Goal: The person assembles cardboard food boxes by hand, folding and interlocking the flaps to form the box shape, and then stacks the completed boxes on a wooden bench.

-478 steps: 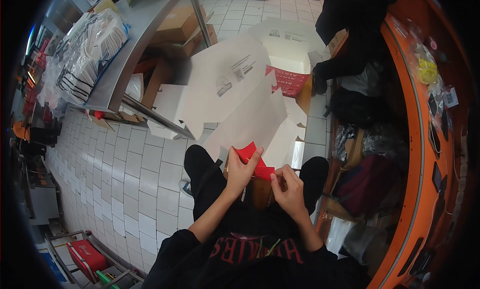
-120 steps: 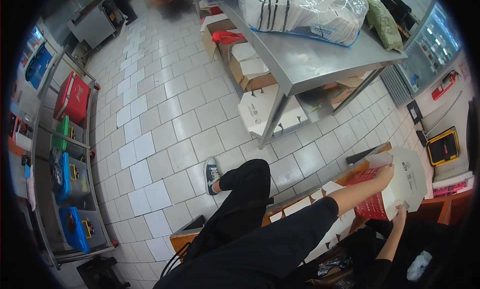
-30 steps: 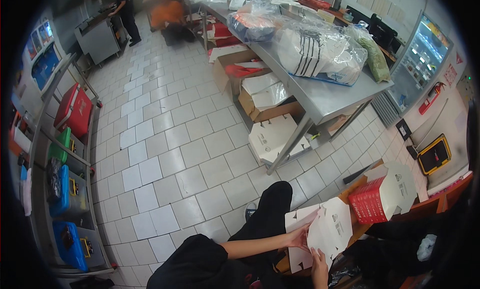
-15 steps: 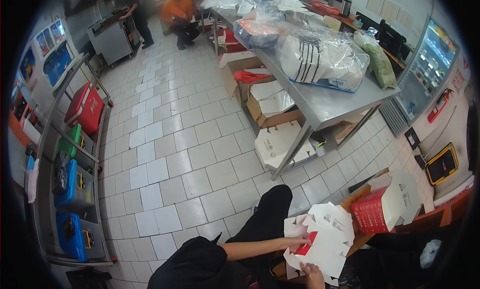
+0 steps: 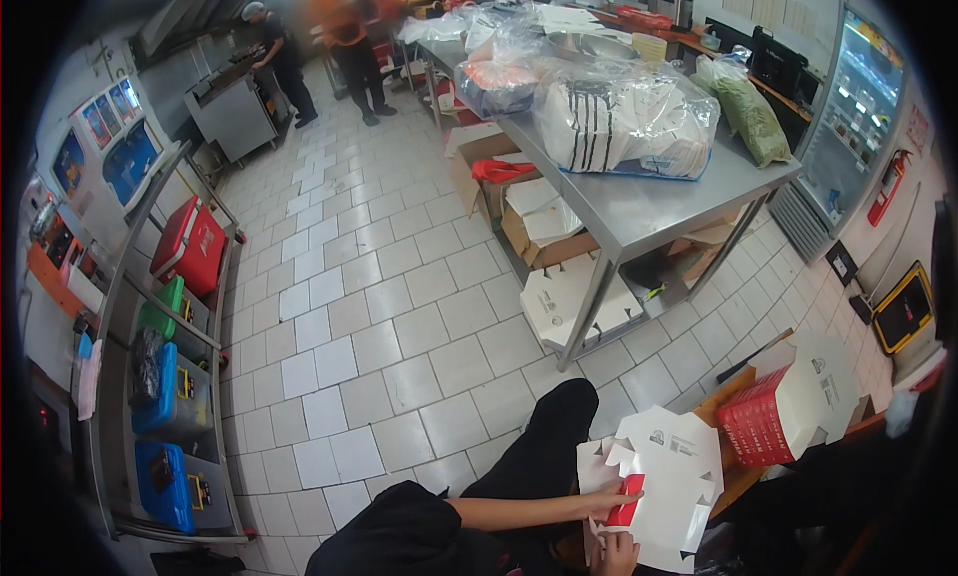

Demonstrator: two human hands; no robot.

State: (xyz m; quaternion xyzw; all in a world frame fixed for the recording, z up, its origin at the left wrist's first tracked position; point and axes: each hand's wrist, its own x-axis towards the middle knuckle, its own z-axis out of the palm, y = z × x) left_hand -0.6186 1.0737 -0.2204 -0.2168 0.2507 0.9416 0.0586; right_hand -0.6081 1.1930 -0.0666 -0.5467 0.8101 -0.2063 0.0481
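Carton blank (image 5: 677, 481) is grasped by left hand (image 5: 605, 502) and right hand (image 5: 616, 555), both nearly closed.

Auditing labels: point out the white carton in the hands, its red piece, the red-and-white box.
White carton (image 5: 679, 494): head view, broad white face.
Red piece (image 5: 621, 517): head view, lower end.
Red-and-white box (image 5: 755, 422): head view, red side wall.
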